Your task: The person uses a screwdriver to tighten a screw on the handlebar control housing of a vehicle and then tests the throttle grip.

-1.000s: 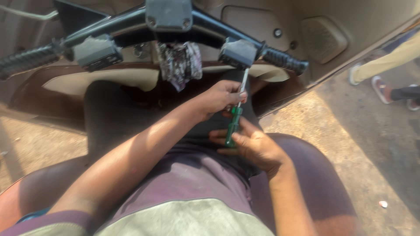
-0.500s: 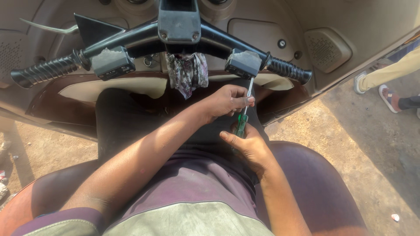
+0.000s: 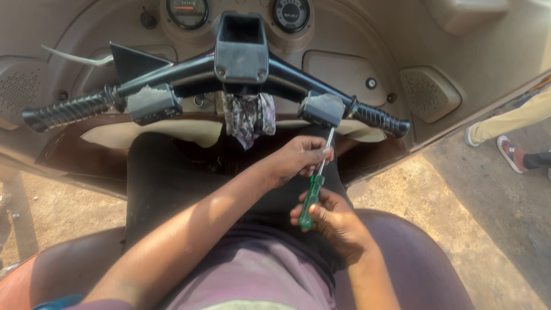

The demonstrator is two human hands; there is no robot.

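Head view: right hand (image 3: 338,221) grips green screwdriver (image 3: 310,198); left hand (image 3: 298,158) pinches its shaft, tip at twelve o'clock under handlebar (image 3: 189,72).

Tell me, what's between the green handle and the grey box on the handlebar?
In the head view: the screwdriver's metal shaft, pinched by the left hand.

One screwdriver, two hands, one handlebar.
One green-handled screwdriver (image 3: 313,189); two round gauges (image 3: 187,10); two rubber grips (image 3: 66,111); one hanging rag (image 3: 248,117).
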